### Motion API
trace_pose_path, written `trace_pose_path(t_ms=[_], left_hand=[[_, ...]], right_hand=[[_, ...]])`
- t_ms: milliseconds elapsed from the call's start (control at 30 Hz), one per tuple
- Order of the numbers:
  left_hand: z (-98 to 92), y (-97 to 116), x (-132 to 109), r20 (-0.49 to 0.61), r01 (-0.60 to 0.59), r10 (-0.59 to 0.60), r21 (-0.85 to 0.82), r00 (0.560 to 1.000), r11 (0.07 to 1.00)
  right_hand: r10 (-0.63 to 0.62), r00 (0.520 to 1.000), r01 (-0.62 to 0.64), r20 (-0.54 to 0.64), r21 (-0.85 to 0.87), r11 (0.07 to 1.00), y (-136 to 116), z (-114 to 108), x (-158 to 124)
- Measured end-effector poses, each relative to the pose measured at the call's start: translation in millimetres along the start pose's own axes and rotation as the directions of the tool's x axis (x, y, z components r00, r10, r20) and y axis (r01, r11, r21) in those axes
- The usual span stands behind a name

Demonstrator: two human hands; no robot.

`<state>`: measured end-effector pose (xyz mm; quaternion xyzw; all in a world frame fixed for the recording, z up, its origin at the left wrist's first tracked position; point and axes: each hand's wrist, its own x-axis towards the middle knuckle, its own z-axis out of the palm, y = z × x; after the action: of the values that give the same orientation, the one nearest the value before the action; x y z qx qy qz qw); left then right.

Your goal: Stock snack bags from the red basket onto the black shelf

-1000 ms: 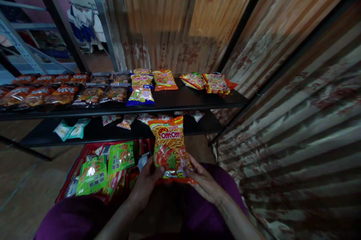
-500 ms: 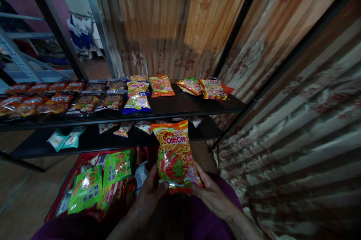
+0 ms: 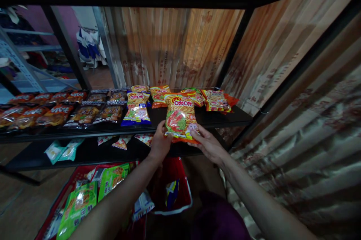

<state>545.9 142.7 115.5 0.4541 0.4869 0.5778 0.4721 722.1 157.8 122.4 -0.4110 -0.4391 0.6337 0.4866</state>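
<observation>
An orange and yellow snack bag [image 3: 181, 116] is held between both hands at the front edge of the black shelf [image 3: 217, 119]. My left hand [image 3: 160, 141] grips its lower left corner, thumb on the front. On its lower right side, my right hand [image 3: 207, 143] pinches with the thumb in front and fingers behind. Left of the bag lies a blue-bottomed yellow snack bag [image 3: 137, 108]. Behind it, partly covered, is another orange snack bag [image 3: 158, 96]. More snack bags [image 3: 216, 101] lie to its right.
Rows of brown-orange snack packs [image 3: 59, 114] fill the shelf's left. The lower shelf [image 3: 98, 153] holds small packs. Below stand a red basket of green snack bags [image 3: 80, 202] and a red basket [image 3: 184, 195] with a blue-yellow packet. A black post [image 3: 254, 125] and curtain [image 3: 304, 127] bound the right.
Both hands have carried the orange snack bag forward and up, from above my lap to the shelf edge. The view has tilted down slightly less, and the second red basket has come into view.
</observation>
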Motion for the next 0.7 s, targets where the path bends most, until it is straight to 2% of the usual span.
trace_pose_path(t_ms=[133, 300, 467, 700], left_hand=[[4.0, -2, 51, -0.139, -0.073, 0.080, 0.052, 0.987, 0.996], [2.6, -7, 87, -0.240, -0.090, 0.117, 0.122, 0.964, 0.988], [2.8, -5, 97, -0.286, -0.008, 0.117, 0.355, 0.951, 0.935], [6.9, 1, 92, -0.331, 0.107, 0.057, 0.455, 0.942, 0.884]], right_hand=[[0.032, 0.999, -0.032, 0.030, 0.024, 0.999, -17, 6, 56], [0.094, 0.994, -0.094, 0.062, 0.001, 0.996, -16, 10, 108], [0.146, 0.987, -0.144, 0.073, -0.027, 0.989, -9, 13, 135], [0.140, 0.987, -0.134, 0.082, -0.073, 0.988, -6, 10, 142]])
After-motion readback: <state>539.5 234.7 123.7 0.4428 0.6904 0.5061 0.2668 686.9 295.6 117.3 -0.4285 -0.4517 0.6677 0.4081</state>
